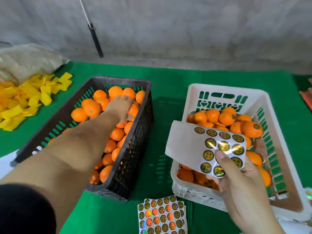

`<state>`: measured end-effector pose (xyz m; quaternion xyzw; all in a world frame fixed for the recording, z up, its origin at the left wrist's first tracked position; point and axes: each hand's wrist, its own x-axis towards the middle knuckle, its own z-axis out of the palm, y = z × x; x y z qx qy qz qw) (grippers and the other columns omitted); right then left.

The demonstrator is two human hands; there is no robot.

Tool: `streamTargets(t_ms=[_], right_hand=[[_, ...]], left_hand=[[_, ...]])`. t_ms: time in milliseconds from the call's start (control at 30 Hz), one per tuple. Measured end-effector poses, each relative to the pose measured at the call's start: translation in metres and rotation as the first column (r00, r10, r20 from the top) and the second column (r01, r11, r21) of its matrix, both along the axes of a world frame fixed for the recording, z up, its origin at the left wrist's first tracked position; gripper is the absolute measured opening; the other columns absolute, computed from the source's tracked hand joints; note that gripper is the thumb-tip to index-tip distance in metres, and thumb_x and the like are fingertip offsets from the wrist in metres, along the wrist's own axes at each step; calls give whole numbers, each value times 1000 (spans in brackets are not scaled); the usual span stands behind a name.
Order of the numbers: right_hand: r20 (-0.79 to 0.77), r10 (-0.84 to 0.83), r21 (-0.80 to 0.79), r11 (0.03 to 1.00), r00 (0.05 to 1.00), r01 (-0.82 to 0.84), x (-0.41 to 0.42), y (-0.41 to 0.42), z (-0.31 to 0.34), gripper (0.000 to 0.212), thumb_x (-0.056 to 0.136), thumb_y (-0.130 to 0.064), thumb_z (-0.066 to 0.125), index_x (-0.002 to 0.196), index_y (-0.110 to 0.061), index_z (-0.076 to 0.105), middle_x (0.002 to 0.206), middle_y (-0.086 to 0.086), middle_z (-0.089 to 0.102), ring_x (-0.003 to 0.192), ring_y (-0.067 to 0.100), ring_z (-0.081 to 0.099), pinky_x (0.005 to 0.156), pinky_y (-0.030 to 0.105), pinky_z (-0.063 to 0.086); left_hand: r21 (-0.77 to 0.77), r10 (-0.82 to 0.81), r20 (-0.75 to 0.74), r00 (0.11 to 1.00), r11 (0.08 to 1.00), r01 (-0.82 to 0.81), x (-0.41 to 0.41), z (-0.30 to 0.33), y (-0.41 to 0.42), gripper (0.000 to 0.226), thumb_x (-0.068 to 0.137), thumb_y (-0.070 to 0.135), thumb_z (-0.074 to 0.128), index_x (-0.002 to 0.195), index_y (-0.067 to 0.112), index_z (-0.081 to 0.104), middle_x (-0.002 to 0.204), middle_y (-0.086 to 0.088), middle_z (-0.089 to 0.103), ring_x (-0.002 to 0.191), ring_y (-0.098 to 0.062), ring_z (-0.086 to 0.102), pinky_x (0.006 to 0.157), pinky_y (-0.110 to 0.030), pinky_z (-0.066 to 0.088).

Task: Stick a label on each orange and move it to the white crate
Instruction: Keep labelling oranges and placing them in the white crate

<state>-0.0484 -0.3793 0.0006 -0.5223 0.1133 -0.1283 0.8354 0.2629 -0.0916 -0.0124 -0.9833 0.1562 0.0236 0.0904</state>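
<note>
A black crate (pixel 141 125) on the left is full of unlabelled oranges (pixel 92 108). My left hand (pixel 120 107) reaches into its far end, and its fingers curl over one orange (pixel 134 110) there. On the right a white crate (pixel 224 89) holds oranges with round labels, such as one (pixel 251 130) by its right wall. My right hand (pixel 236 174) hovers over the near part of the white crate. It pinches a curled label sheet (pixel 194 142) of gold round stickers, with the thumb pressed on top.
A stack of label sheets (pixel 162 215) lies on the green cloth (pixel 168 78) at the front, between the crates. Yellow paper scraps (pixel 25 98) and a beige sack (pixel 28 61) lie at the far left. A black rod (pixel 95 39) leans on the grey wall.
</note>
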Motion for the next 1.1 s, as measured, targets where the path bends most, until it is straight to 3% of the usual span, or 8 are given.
streamTargets(t_ms=[67,133,200,300,567,667,767,1100], right_hand=[[12,9,1,1000,1000,-9,-8,0,3,39,95,-18,65,132,-27,72,133,7,73,122,31,71,90,48,62],[35,28,-26,999,999,-27,-19,0,6,41,94,-21,66,135,-26,70,136,7,72,124,31,70,93,52,60],[61,42,-65,997,997,-38,-28,1,10,40,95,-23,67,134,-27,70,136,7,71,125,31,69,97,57,57],[76,51,-105,994,996,-43,-41,3,15,36,96,-23,72,132,-28,72,135,6,72,125,30,69,98,53,59],[36,-4,-387,922,999,18,-86,26,29,65,82,-25,81,142,-34,56,132,-11,69,117,19,70,86,34,64],[268,-198,-872,367,943,324,-103,30,38,69,87,-46,81,145,-35,44,140,-8,37,133,36,46,106,49,47],[455,178,-889,36,873,456,-110,28,55,37,91,-39,69,126,-29,66,130,5,54,118,36,52,98,45,42],[285,292,-910,382,913,162,-122,23,71,21,89,-30,76,104,-16,81,106,-12,75,100,-1,68,86,11,49]], left_hand=[[-448,210,34,977,877,-172,-31,6,-1,52,82,43,82,119,12,62,112,-11,61,106,-36,58,88,-49,50],[-883,330,-188,925,357,-306,-74,23,-11,35,84,44,81,105,20,66,99,-1,68,96,-28,65,80,-41,54],[-858,77,-493,867,-206,-470,-129,45,-25,39,86,47,77,113,20,70,102,-3,70,97,-26,64,87,-38,50],[-638,-376,-500,780,-450,-625,-220,67,-33,83,70,59,83,141,21,59,118,0,70,97,-14,68,100,-37,44],[-676,-659,-272,701,-388,-627,-355,86,-57,65,81,55,82,134,21,68,135,-13,68,127,-29,64,109,-43,50],[-881,-365,-361,858,-168,-442,-377,84,-53,82,47,74,92,117,35,71,113,-3,76,103,-23,74,90,-33,60],[-908,-430,-316,846,-123,-402,-395,86,-51,81,53,69,93,118,28,66,111,1,72,97,-21,73,80,-29,58],[-934,-412,-231,881,-161,-320,-420,99,-41,71,59,61,94,117,29,68,117,6,71,98,-16,73,74,-23,57]])
